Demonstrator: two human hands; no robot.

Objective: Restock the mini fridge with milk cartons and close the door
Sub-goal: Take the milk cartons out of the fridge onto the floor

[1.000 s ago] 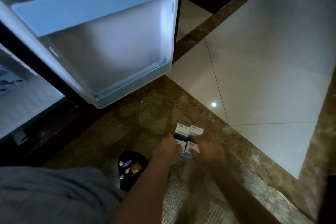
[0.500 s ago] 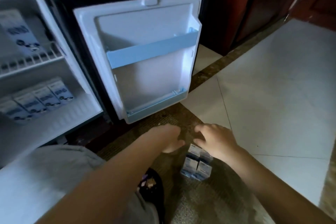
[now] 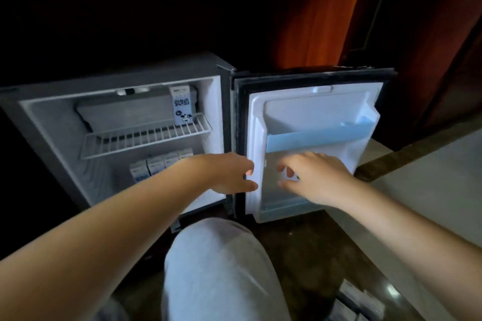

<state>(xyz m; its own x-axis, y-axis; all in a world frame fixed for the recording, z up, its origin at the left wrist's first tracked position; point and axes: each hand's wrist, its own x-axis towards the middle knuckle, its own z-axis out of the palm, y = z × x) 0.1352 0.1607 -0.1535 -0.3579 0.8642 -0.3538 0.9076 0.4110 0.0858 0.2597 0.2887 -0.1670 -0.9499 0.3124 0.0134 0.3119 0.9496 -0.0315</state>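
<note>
— What do the hands hold?
— Nothing. The left hand [image 3: 232,173] and right hand [image 3: 314,177] are both empty, fingers loosely bent, in front of the open door [image 3: 313,104]. The left fingertips are at the door's inner edge. Whether they touch it, I cannot tell.
— And the milk?
— The loose cartons [image 3: 357,302] lie on the floor, well below the right hand and back toward the person, past the knee [image 3: 219,268]. A row [image 3: 161,164] already stands in the fridge [image 3: 117,70], just left of the left hand. One tall carton [image 3: 182,105] sits on the wire shelf [image 3: 146,138] above that row.
— How will they handle?
— They look like small paper boxes, so probably light. I'd expect stiff corners and faces that give if squeezed. I'd pinch each one across its two broad sides near the middle, thumb against fingers, and gently, since a hard squeeze could dent it. The printed skin may be a little slick.
— The door?
— It looks rigid, and it hinges beside the left hand. Push on its free edge, out to the right of the right hand. Avoid the blue rail [image 3: 318,135], which looks like thin plastic.
</note>
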